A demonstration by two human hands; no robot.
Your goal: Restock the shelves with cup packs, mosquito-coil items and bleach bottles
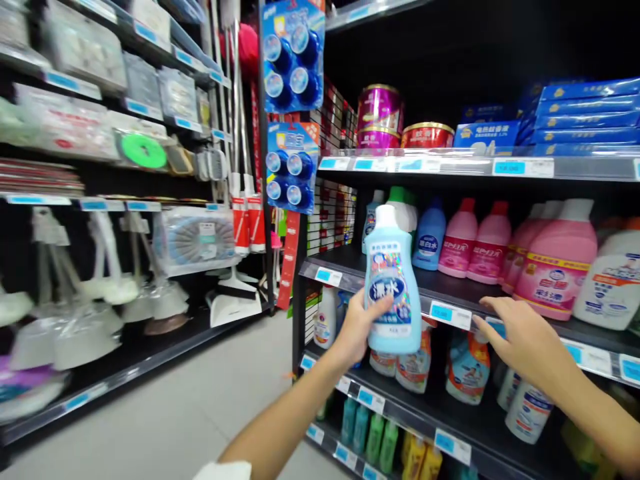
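Observation:
A light blue bleach bottle point(393, 267) with a white cap stands nearly upright in my left hand point(363, 327), in front of the shelf edge. My thumb lies across its label; the other fingers are hidden behind it. To the right, my right hand point(520, 333) hovers by the shelf's front edge with fingers apart and nothing in them. Behind the hands, on the same shelf, are a darker blue bottle point(429, 233), pink bottles point(459, 237) with red caps and a large pink jug point(557, 263) with a white cap.
Purple tins point(380, 110) and blue boxes point(585, 110) sit on the shelf above. Spray bottles point(469, 367) stand on the shelf below. Blue blister packs point(293, 57) hang at the shelf's end. Across the grey floor point(215, 380), another rack holds dustpans point(235, 300) and brushes.

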